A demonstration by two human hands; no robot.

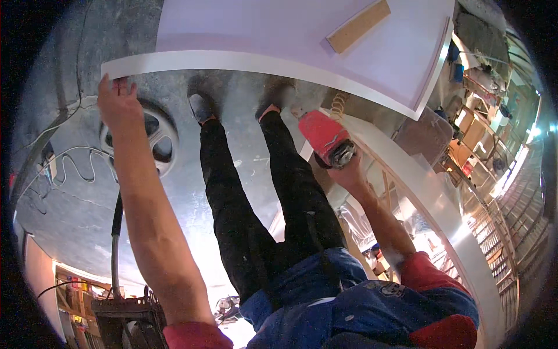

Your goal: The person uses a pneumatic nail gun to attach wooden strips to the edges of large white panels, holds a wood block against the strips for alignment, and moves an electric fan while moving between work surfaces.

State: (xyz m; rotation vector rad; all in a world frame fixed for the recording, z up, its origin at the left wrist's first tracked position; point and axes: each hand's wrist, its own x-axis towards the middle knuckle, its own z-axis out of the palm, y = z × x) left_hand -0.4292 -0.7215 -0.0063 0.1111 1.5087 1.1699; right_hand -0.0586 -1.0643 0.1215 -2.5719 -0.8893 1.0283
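A wide white panel point(244, 29) with a pale edge strip lies in front of me, its near edge curving across the view. At the panel's left corner is my left hand point(120, 107), its fingers curled at the edge and gripping it. My right hand point(351, 171) is closed around a red hand-held power tool point(321, 131) with a dark rear end. The tool's front points toward the panel's near edge, a little below it. Its tip is blurred, so I cannot tell whether it touches the panel.
A loose wood strip point(358, 26) lies on the panel. Below the left hand stands a grey spoked wheel point(165, 136), with a pale cable point(87, 174) on the floor beside it. An orange coiled hose point(337, 106) hangs near the tool. Another long white panel point(427, 215) stands at right.
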